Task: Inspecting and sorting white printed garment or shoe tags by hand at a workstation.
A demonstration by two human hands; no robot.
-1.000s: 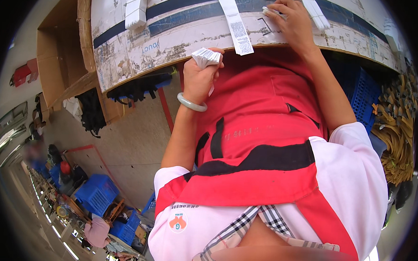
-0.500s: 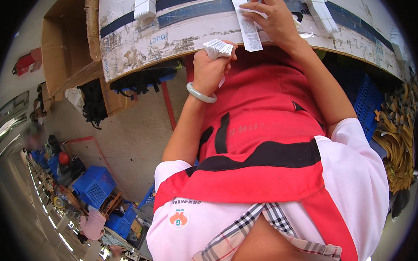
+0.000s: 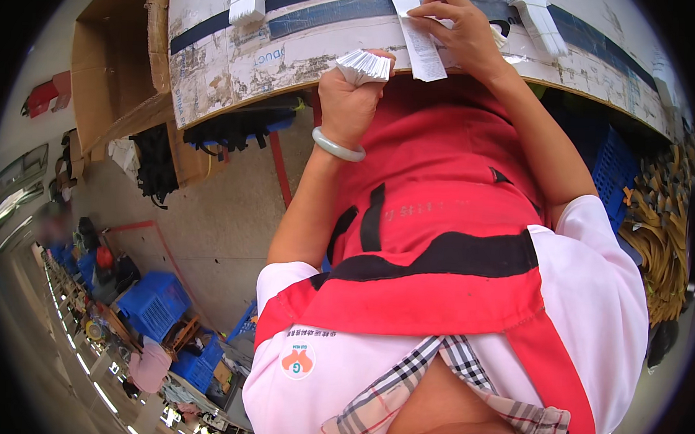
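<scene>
My left hand is closed around a fanned stack of folded white labels, its ends pointing up just past the near edge of the worktable. A pale bangle circles that wrist. On the tabletop lies a long white printed label strip, its lower end hanging at the near edge. My right hand is bent over the strip's right side, thumb and fingers pinching its edge. Two bundles of white labels rest on the table, one to the left and a banded one to the right.
The worn white worktable has dark blue tape across it. An open cardboard box stands at its left. Black straps hang below the tabletop. To the right are a blue crate and a heap of brownish strips.
My right hand has shifted slightly right and down along the strip, and the strip's lower end has swung right. My left hand still grips the label stack, turned slightly.
</scene>
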